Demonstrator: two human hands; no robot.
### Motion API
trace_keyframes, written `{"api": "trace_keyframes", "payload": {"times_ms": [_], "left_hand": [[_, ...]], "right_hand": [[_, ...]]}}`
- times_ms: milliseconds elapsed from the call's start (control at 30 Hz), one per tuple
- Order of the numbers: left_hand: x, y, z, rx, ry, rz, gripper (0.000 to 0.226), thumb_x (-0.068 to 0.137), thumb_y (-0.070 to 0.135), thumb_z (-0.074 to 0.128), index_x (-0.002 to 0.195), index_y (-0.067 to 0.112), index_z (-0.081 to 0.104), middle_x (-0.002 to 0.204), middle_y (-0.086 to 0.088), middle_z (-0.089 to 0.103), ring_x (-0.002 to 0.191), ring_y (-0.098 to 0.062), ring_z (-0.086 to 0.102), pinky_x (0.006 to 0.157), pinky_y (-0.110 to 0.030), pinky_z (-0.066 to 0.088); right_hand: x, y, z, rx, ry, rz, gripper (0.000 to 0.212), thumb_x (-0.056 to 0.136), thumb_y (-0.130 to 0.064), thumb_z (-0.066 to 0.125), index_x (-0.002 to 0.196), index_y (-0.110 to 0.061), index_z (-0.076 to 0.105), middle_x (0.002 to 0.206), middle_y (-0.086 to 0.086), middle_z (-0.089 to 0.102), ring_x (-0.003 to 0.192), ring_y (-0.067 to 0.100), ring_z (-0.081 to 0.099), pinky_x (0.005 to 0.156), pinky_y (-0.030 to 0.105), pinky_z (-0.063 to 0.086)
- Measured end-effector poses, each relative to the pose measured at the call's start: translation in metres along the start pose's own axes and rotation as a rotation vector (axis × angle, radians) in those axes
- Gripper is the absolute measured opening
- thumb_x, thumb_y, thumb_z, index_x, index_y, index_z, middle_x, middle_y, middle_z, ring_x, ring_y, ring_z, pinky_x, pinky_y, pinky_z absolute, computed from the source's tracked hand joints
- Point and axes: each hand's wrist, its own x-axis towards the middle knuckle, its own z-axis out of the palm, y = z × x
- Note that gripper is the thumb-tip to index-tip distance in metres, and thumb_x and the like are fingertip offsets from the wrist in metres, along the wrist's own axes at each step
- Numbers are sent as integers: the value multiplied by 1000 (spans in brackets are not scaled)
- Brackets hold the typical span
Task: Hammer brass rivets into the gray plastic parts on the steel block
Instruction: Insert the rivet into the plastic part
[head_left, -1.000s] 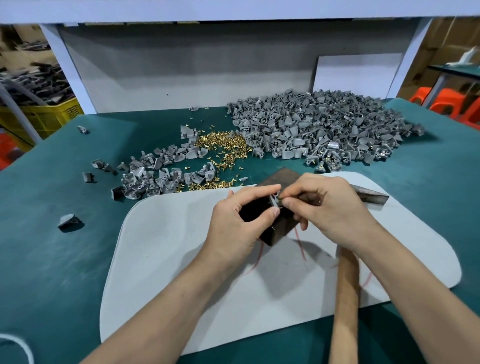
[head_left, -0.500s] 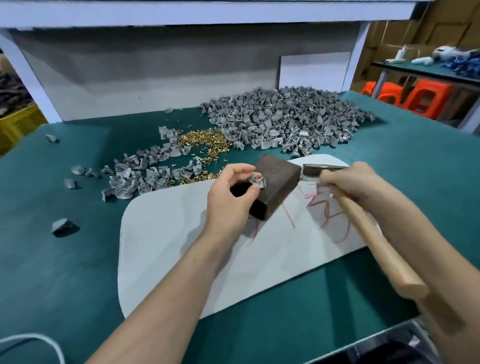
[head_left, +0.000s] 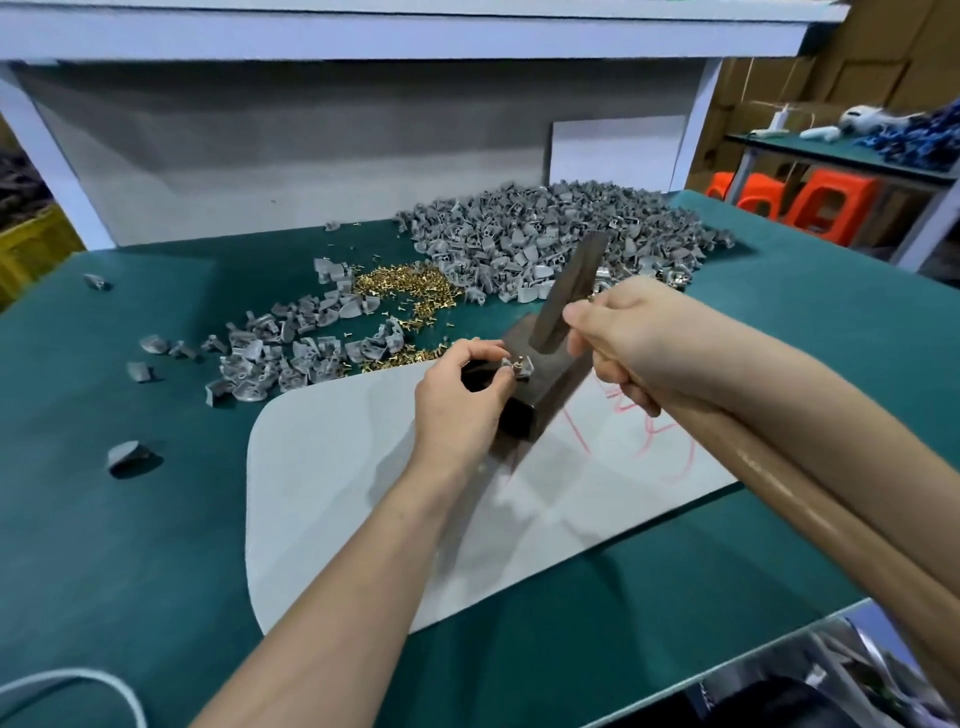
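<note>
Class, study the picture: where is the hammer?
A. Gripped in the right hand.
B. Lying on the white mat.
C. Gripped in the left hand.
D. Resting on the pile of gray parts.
A: the right hand grips the hammer by its wooden handle, while the left hand pinches a gray part on the steel block.

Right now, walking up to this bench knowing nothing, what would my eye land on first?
The hammer, gripped by the right hand, is poised above the dark steel block in the middle, where the left hand pinches a gray plastic part with a brass rivet standing in it. Behind, a big heap of gray parts sprawls across the green table, with a glittering pile of brass rivets to its left.
</note>
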Motion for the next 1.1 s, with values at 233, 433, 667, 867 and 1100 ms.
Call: {"api": "trace_keyframes", "payload": {"times_ms": [233, 433, 667, 867, 1100], "left_hand": [[1, -1, 0, -31, -15, -7, 26, 84, -1, 66, 72, 22, 63, 100, 4, 67, 95, -12, 63, 92, -29, 49], [1, -3, 2, -146, 4, -93, 18, 84, -2, 66, 75, 13, 67, 103, 2, 68, 95, -10, 64, 90, -26, 48], [1, -5, 2, -152, 15, -105, 9, 85, -1, 67, 80, 6, 69, 103, 2, 68, 96, -8, 65, 90, -25, 50], [2, -6, 1, -147, 5, -93, 10, 84, -2, 67, 78, 5, 69, 104, -4, 69, 99, -16, 65, 93, -31, 49], [-2, -4, 0, -149, 17, -140, 15, 84, 5, 70, 76, 18, 73, 101, 14, 69, 94, 1, 63, 88, -22, 49]], "right_hand": [[4, -6, 15, -245, 14, -32, 35, 99, -24, 36, 78, -3, 54, 50, 11, 46, 37, 24, 46, 41, 26, 39], [12, -19, 12, -464, 130, -129, 40, 99, -19, 35, 60, -12, 42, 59, 9, 50, 50, 30, 55, 40, 28, 43], [14, -33, 11, -659, 66, -145, 44, 101, -21, 32, 59, -12, 41, 61, 8, 49, 45, 22, 57, 35, 23, 44], [12, -22, 18, -684, 17, -98, 43, 101, -22, 31, 60, -13, 41, 62, 9, 49, 45, 22, 54, 38, 23, 41], [39, 14, -9, 61, 304, 26, 36, 99, -23, 40, 69, -6, 49, 42, 3, 48, 21, 6, 36, 27, 12, 28]]}}
